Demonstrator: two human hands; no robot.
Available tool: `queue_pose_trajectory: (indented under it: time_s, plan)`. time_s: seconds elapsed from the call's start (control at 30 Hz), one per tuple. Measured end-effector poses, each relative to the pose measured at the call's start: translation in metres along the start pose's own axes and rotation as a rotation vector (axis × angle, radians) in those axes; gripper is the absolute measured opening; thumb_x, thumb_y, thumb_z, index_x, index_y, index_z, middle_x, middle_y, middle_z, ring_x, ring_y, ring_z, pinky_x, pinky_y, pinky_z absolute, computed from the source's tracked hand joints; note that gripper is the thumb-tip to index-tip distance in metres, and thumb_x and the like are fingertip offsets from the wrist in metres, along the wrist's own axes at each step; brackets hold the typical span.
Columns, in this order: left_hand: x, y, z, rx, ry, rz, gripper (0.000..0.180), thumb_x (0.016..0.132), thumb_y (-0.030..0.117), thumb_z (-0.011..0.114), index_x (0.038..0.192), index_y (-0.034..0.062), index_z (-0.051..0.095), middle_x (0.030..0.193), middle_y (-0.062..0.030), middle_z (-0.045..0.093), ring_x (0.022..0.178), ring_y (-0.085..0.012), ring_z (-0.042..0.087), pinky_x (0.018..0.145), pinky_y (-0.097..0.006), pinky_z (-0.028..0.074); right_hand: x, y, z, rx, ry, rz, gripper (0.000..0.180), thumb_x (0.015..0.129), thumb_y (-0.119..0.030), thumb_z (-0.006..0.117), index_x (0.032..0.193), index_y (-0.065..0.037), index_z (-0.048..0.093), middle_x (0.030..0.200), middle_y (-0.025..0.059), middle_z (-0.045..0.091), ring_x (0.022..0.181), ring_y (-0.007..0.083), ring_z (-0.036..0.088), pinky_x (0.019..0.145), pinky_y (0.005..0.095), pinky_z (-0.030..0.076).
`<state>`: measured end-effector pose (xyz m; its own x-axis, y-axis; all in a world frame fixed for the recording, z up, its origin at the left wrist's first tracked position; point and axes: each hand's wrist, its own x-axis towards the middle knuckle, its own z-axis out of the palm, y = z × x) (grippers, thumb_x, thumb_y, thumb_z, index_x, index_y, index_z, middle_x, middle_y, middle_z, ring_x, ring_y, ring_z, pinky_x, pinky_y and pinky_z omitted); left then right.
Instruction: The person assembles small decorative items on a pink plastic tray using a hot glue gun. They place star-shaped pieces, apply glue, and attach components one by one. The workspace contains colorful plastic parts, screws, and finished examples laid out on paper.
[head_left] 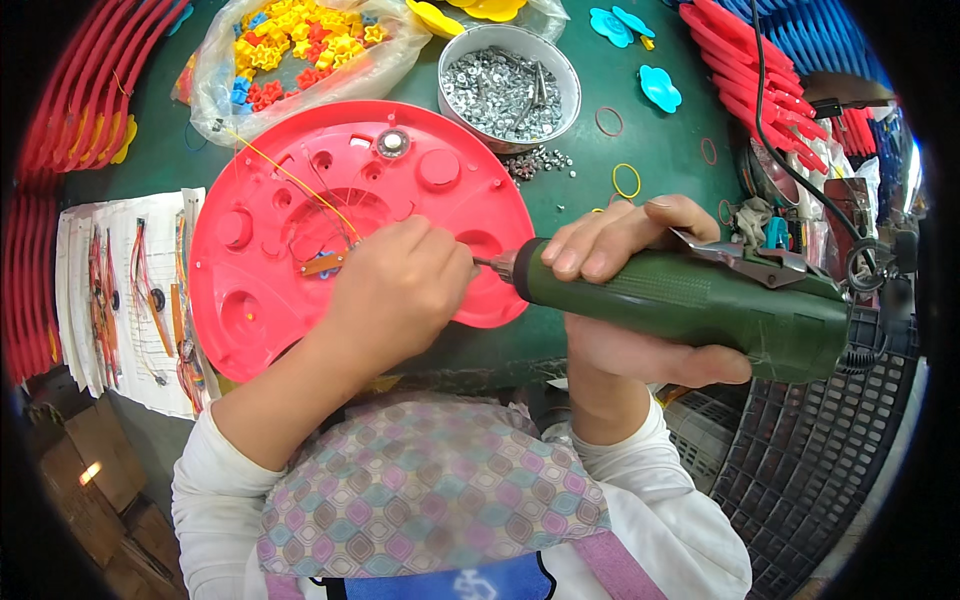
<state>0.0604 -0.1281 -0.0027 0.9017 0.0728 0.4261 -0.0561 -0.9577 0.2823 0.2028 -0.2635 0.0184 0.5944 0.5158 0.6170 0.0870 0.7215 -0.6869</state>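
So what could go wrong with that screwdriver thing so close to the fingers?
The green power screwdriver has its tip right beside the left hand, so a slip might jab the fingers. Thin wires run across the red disc near the tip and could get snagged.

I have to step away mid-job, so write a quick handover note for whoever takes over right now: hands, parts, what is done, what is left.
Left hand: closed, resting on the red round plastic base, fingers by the screwdriver tip.
Right hand: gripping the green electric screwdriver, its bit pointing left at the base's middle.
Base lies on the green table, a yellow wire running across it.
Metal bowl of screws stands behind the base.
Done: cannot tell; the hand hides the spot.
Left: probably the fastening under the hand.
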Motion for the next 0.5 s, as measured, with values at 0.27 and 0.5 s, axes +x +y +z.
queue_pose_trajectory:
  time_s: [0.27, 0.5]
  plan:
    - [-0.018, -0.016, 0.001, -0.279, 0.042, -0.156, 0.021, 0.077, 0.011, 0.081, 0.091, 0.0041, 0.068, 0.080, -0.0097, 0.063, 0.075, -0.0279, 0.062, 0.066, -0.039, 0.051, -0.015, 0.017, -0.012, 0.034, -0.001, 0.011, 0.117, 0.075, -0.096, 0.048, 0.132, 0.006, 0.048, 0.083, 0.0152, 0.065, 0.070, 0.0288, 0.066, 0.065, 0.0414, 0.057]
    - [-0.021, -0.021, 0.007, -0.377, 0.083, -0.242, 0.022, 0.080, 0.006, 0.076, 0.100, 0.0032, 0.066, 0.088, -0.0121, 0.064, 0.085, -0.0310, 0.063, 0.075, -0.042, 0.052, -0.015, 0.023, -0.012, 0.021, -0.022, 0.025, 0.113, 0.075, -0.095, 0.051, 0.128, 0.005, 0.050, 0.083, 0.0155, 0.065, 0.070, 0.0285, 0.066, 0.066, 0.0412, 0.058]
